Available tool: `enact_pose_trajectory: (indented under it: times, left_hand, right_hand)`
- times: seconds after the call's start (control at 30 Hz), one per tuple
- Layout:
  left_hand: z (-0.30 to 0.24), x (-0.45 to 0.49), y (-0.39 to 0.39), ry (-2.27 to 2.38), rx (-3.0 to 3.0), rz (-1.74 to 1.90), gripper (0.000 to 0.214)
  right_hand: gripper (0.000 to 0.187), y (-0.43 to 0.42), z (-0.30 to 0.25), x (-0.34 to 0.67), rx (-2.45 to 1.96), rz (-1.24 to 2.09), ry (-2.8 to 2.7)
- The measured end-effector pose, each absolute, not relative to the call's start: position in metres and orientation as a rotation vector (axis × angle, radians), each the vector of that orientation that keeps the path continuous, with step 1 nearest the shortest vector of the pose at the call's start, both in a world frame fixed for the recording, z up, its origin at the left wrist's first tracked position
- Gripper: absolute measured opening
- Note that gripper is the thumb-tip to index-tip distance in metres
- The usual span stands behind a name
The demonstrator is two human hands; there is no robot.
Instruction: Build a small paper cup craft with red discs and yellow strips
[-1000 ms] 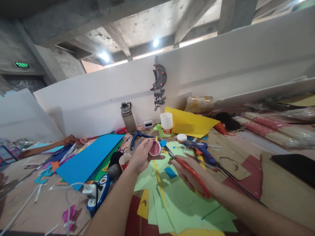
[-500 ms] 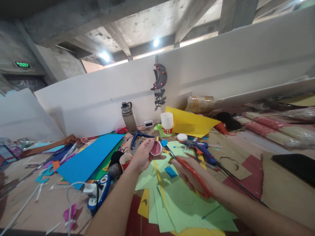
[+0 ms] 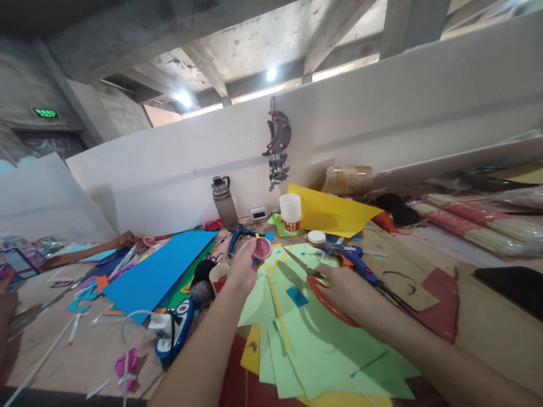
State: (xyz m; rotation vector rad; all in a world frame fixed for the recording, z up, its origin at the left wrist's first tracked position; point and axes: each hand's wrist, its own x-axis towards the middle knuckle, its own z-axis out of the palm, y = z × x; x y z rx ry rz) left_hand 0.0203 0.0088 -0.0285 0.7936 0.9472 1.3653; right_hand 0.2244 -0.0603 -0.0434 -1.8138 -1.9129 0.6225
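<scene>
My left hand grips a small, round, cup-like piece with a pinkish-red inside and a pale rim. Bits of blue show at its edge. To the right, my right hand is closed round scissors with orange-red handles. Their metal blades point up and left, apart from the round piece. Beneath both hands lie light green paper sheets, with a blue scrap on them. A red paper cup stands beside my left wrist.
Stacked paper cups stand behind the hands, near a yellow sheet and a white-topped tub. A blue glue gun lies right. At left are a blue sheet, a power strip and a bottle.
My right hand and the scissors have moved away from the round piece, rightward. My left hand has shifted slightly and turned the piece's pinkish face more towards me.
</scene>
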Motion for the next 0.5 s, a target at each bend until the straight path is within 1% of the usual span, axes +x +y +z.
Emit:
enact_pose_trajectory:
  times: [0.07, 0.17, 0.5]
  left_hand:
    - [-0.028, 0.017, 0.013, 0.959, 0.772, 1.411, 0.02]
    - [-0.025, 0.014, 0.015, 0.855, 0.788, 1.425, 0.019]
    - [-0.021, 0.002, 0.017, 0.781, 0.719, 1.383, 0.016]
  right_hand:
    - [0.028, -0.061, -0.044, 0.229, -1.955, 0.38, -2.053]
    - [0.03, -0.063, -0.041, 0.233, -2.034, 0.28, -2.115]
    - [0.027, -0.07, -0.037, 0.245, -1.959, 0.308, -2.214]
